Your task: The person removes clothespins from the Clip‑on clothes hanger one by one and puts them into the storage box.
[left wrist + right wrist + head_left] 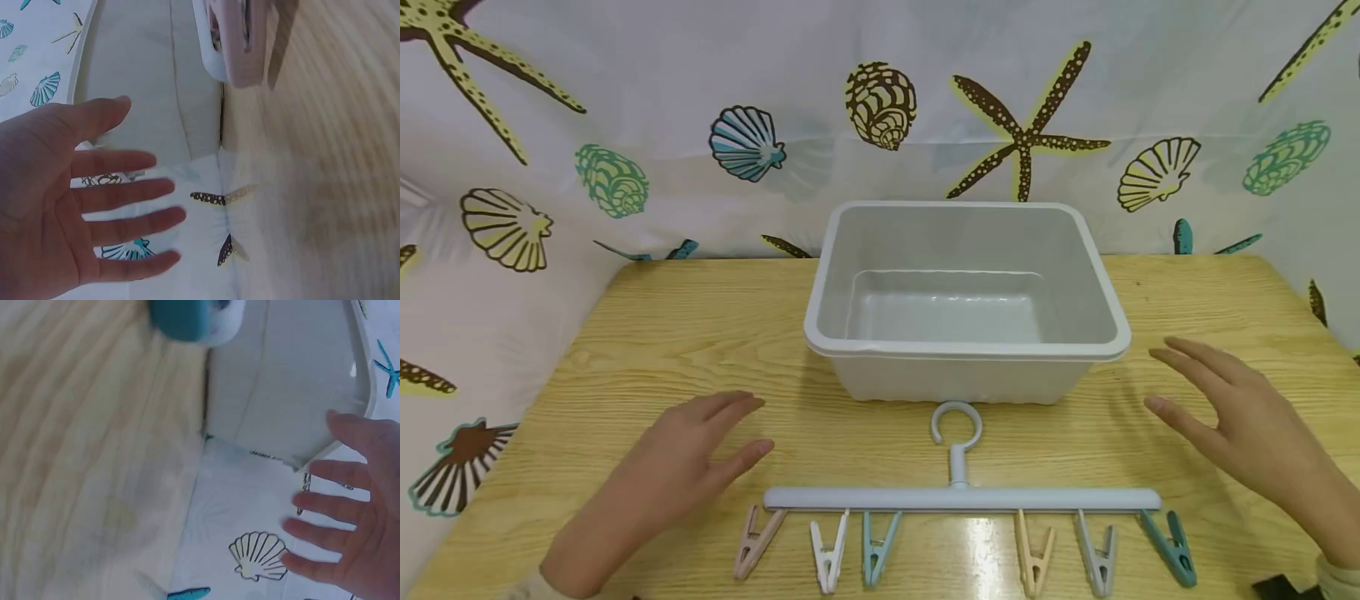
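Both hands hover flat over the desk with fingers straight and slightly spread, holding nothing. The left hand (688, 454) sits just beyond the left end of the clip hanger (962, 498); the right hand (1240, 425) is beyond its right end, slightly farther off. The hanger's bar runs parallel to the desk's (647, 333) near edge, hook pointing toward the empty grey plastic tub (966, 346) behind it.

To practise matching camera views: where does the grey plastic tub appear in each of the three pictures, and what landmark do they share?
Head view: the grey plastic tub stands centre, behind the clip hanger.
Left wrist view: its pale side fills the upper middle, beyond the left hand.
Right wrist view: its side fills the upper right, above the right hand.
Shared landmark: the shell-print cloth.
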Available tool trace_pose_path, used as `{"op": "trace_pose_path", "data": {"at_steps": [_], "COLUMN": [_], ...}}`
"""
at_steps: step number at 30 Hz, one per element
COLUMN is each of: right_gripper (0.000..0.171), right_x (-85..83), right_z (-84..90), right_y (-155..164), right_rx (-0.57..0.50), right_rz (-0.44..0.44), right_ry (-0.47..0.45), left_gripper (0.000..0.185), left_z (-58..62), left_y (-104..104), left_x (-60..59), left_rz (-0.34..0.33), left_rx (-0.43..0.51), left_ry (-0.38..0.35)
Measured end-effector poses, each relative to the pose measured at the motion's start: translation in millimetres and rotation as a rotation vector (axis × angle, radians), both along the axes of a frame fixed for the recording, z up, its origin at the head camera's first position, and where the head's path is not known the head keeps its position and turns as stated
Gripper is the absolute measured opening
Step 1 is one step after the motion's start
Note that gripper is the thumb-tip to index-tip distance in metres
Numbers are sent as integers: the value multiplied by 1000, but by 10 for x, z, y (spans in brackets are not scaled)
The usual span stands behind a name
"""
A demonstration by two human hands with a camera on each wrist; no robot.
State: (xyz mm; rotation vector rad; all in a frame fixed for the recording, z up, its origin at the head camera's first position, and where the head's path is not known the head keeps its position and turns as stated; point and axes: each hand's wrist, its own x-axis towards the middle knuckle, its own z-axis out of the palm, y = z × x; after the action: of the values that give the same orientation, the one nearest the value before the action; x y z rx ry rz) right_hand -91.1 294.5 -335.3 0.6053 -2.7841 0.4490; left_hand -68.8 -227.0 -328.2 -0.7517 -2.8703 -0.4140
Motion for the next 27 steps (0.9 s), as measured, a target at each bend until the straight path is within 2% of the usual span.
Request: {"op": "trace_pose_path", "data": {"at_steps": [2, 5, 9, 15, 27], "right_gripper": [50, 43, 39, 39, 37], "right_x": [35, 89, 153, 232, 313], "right_z": [11, 9, 10, 11, -150], "right_y": [-60, -159, -276, -341, -456], "right_rx": [-8, 0, 30, 28, 15], "right_rz": [71, 194, 290, 345, 434], "right_ry": [-5, -3, 1, 7, -24], "left_gripper": [39, 35, 29, 18, 27], "left_z": [-22, -40, -48, -80, -107], "left_y": [31, 91, 162, 246, 383], "left_x": [9, 34, 65, 99, 124], "left_rz": [-57, -105, -159, -239, -275], "left_rx": [4, -6, -14, 12, -9], "left_ry": [-7, -33, -63, -83, -161]}}
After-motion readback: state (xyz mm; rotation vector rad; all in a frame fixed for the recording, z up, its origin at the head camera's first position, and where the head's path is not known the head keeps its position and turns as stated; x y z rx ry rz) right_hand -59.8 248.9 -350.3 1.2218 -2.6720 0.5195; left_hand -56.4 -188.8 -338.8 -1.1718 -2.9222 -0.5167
